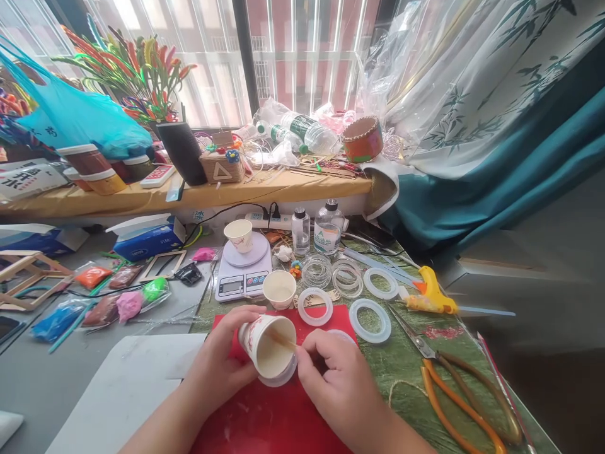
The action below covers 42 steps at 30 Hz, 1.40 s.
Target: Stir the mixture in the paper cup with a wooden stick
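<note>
One counter [401,356] is carrying a red mat [255,422]; above it, the left hand [224,356] is gripping a tilted cup [267,360], and the right hand [338,372], just beside it, is pinching a thin stick [284,342] that is reaching into the cup.

My bare left forearm [165,413] slants up from the lower left, and my bare left hand [215,359] is bent into a wide curve, its fingers reaching along the far side and its thumb stretched out on the near side, wrapped around what it holds. My bare right forearm [397,429] comes in from the lower right. My bare right hand [338,366] is near the left one, the back of it turned upward, thumb and forefinger pinched together at their tips, the other fingers curled inward.
</note>
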Tool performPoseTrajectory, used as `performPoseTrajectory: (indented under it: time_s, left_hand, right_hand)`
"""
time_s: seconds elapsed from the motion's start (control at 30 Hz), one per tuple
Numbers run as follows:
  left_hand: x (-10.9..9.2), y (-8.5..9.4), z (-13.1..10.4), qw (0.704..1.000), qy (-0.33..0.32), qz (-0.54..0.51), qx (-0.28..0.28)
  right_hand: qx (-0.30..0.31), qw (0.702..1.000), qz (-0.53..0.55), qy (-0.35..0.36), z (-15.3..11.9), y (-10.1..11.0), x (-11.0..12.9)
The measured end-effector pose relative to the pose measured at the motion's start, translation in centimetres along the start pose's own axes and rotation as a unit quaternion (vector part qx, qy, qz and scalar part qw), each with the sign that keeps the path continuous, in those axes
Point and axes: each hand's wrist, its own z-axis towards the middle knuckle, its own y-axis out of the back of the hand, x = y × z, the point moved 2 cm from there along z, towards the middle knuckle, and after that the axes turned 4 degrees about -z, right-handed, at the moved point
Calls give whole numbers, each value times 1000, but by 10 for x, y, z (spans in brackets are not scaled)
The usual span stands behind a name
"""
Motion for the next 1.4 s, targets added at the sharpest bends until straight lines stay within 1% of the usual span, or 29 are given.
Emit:
performPoseTrajectory:
  time_s: [0.07,0.17,0.3,0.4,0.5,0.57,0.63,0.77,0.87,1.0,1.07,1.13,1.23,1.3,1.4]
  left_hand:
    - [0,0,0,1000,3,0,4]
    - [1,0,0,1000,6,5,7]
    - [1,1,1,1000,5,1,6]
    - [1,1,2,1000,9,-4,3]
    - [1,1,2,1000,8,3,2]
    - [0,1,2,1000,7,11,6]
    - [0,2,2,1000,9,17,10]
    - [0,2,1,1000,12,17,10]
    - [0,2,2,1000,11,14,10]
    - [0,2,2,1000,14,9,6]
    - [0,1,2,1000,16,10,7]
    - [0,1,3,1000,19,8,9]
    - [-1,2,3,1000,20,5,11]
    - [-1,2,3,1000,16,5,11]
    - [-1,2,3,1000,11,4,10]
  right_hand:
    - [17,1000,20,-8,0,-1,0]
    - [0,1000,20,-22,0,0,-1]
    - [12,997,48,-53,2,1,-3]
    - [3,995,65,-81,5,4,-5]
    - [33,989,101,-102,6,5,-6]
    - [30,986,120,-110,6,6,-5]
    - [12,988,108,-106,6,7,-4]
    - [31,993,88,-71,4,4,-2]
    - [16,997,56,-47,4,3,-2]
    - [23,998,48,-29,3,2,-1]
    - [9,999,31,-22,3,3,0]
    - [10,999,26,-23,3,4,0]
    - [18,998,58,-29,3,3,0]
    - [11,998,56,-39,3,3,-1]
    - [21,996,61,-56,3,2,-2]
